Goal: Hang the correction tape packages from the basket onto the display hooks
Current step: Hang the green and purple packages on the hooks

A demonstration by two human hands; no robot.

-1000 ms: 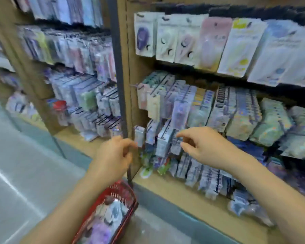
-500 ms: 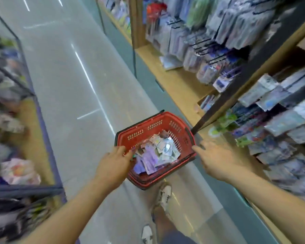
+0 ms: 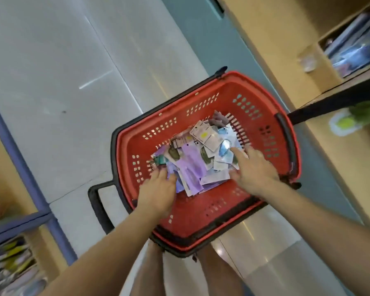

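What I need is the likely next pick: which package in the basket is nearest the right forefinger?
The package with the pale blue oval dispenser, on the pile's right edge by the right hand's forefinger; the purple packages lie nearer the left hand.

Bright, even light fills the aisle. The glossy floor (image 3: 51, 60) carries pale streaks of glare, strongest near the bottom edge. Motion blur smears the shelf stock (image 3: 350, 43) at both sides, and wide-angle distortion bends straight lines. The red basket (image 3: 201, 210) stays fairly sharp.
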